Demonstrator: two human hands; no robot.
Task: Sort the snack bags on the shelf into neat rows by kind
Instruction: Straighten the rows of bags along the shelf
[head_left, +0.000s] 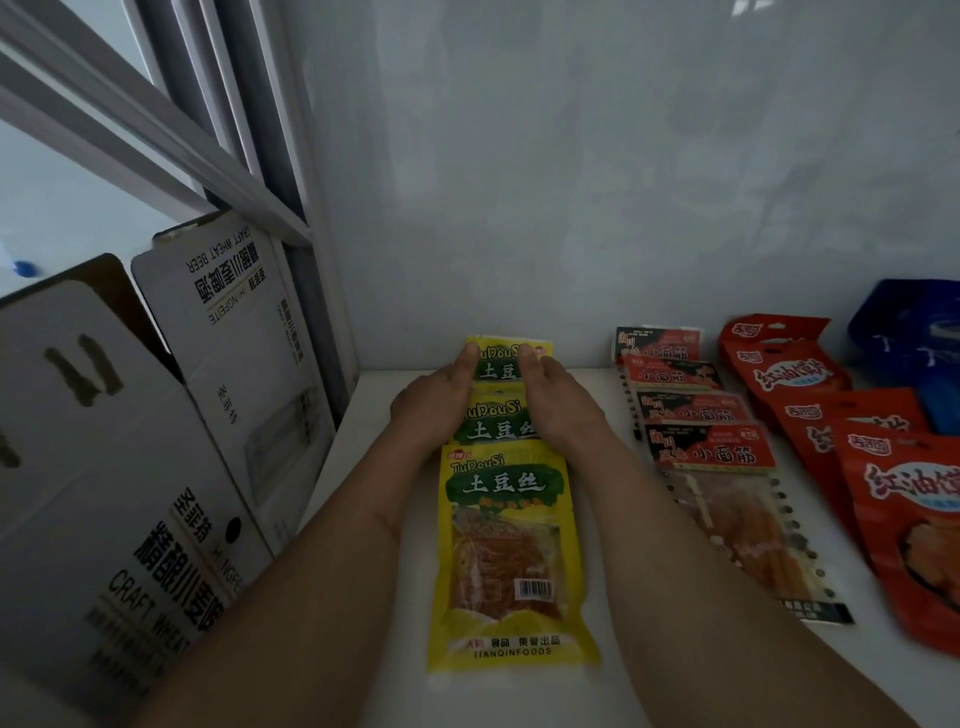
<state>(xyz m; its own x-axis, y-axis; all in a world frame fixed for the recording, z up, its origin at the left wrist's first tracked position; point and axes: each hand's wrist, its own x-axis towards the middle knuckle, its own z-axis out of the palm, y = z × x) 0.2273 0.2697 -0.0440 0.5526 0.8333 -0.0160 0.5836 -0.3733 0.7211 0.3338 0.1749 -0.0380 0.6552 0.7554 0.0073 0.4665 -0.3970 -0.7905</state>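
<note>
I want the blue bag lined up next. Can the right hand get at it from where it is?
Probably yes: the right hand is free to lift, and the blue bag lies uncovered beyond the red rows.

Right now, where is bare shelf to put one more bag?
Bare shelf lies between the cardboard boxes and the yellow bags, and a narrower strip between those and the black-red bags. Crowded rightwards, where the red bags overlap.
</note>
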